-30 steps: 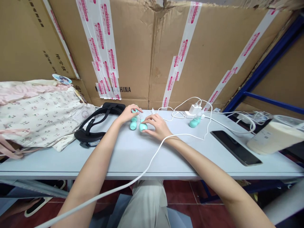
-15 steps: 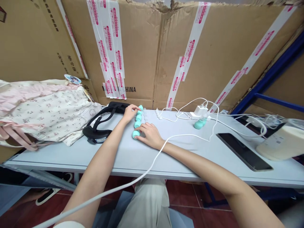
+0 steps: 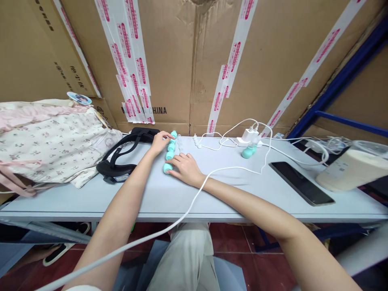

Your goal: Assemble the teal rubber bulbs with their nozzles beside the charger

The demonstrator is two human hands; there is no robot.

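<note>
A row of mint-green round pieces [image 3: 170,154], like small jars or bottles set end to end, lies on the table pointing away from me. At its far end, my left hand [image 3: 161,142] has its fingertips closed on the last piece. My right hand [image 3: 187,169] grips the nearest piece between thumb and index finger, its other fingers curved over the row's right side. Just right of the row is a clear plastic strip [image 3: 180,143], partly hidden behind my right hand. To the left of my left hand rests a black head strap [image 3: 121,155].
A white cable [image 3: 194,198] crosses over my right forearm. Farther right are a mint-green bottle [image 3: 249,151], a white charger [image 3: 250,134], a phone [image 3: 301,182] and a cream tub [image 3: 348,171]. A floral bag [image 3: 57,141] sits left; cardboard [image 3: 169,60] stands behind.
The camera view has shifted slightly, moving the scene left and a little up in the picture. Both hands stay at the two ends of the mint-green row.
</note>
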